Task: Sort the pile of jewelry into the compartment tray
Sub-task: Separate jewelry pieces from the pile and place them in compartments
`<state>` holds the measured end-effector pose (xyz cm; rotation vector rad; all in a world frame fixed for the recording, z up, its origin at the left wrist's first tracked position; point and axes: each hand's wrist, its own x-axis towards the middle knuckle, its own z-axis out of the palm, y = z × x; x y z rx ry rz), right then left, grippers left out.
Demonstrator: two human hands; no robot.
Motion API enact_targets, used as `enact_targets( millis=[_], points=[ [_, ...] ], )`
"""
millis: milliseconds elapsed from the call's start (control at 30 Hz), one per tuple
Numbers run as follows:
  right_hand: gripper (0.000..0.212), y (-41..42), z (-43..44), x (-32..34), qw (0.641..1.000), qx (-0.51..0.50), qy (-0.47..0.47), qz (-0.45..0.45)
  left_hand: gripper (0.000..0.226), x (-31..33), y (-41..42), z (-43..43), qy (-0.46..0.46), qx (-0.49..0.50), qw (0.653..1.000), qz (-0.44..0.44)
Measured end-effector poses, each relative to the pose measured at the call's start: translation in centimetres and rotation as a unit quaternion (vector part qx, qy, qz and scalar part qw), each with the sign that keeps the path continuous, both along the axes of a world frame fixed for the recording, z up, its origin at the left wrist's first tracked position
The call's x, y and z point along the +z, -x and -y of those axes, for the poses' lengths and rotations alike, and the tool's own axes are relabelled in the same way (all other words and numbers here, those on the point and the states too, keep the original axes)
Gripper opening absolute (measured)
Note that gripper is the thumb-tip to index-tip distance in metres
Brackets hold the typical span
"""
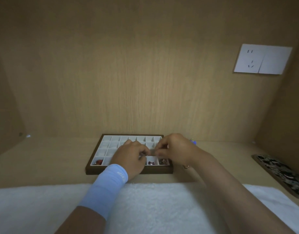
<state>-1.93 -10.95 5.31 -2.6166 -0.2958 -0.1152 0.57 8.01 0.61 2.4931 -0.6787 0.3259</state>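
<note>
While both hands meet over the compartment tray (128, 171), I log the head view item by item.

- **Tray:** dark frame, white cells, mid-table by the back wall.
- **Near row:** red piece (99, 162) in the left corner cell. Purple piece (150, 163) and brown piece (163, 161) in the two cells at the right corner.
- **Left hand** (132, 154), blue sleeve (110, 183): fingertips pinch one end of a small grey piece (152, 152).
- **Right hand** (174, 149): pinches the other end.
- **Grey piece:** held above the tray's near rows, too blurred to identify.
- **Handling, my judgement:** light, slippery, probably bendable. Best pinched at the body, not at a clasp.
- **Loose:** gold piece (186, 166) just beside the tray's right edge, blue piece (193, 141) near its far right corner.
- **Also:** dark patterned board (280, 174) by the table's right edge, white towel (145, 208) along the near edge.
</note>
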Motion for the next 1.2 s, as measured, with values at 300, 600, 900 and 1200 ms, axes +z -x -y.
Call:
enact_targets(
  millis=[300, 600, 900, 1200],
  points=[
    [0.017, 0.6, 7.5, 3.3, 0.991, -0.078, 0.037, -0.103, 0.024, 0.9, 1.6, 3.8, 0.011, -0.06, 0.998, 0.026],
    [0.018, 0.0, 8.2, 1.0, 0.98, -0.114, 0.07, -0.149, 0.025, 0.3, 1.1, 8.7, -0.048, -0.098, 0.993, 0.036],
    [0.028, -0.5, 7.4, 0.1, 0.982, -0.112, 0.087, -0.127, 0.019, -1.0, 0.7, 8.1, -0.007, -0.11, 0.993, 0.047],
    [0.013, -0.5, 7.5, -0.1, 0.981, -0.096, 0.113, -0.124, 0.034, -1.2, 1.3, 8.3, -0.07, -0.135, 0.984, 0.087]
  ],
)
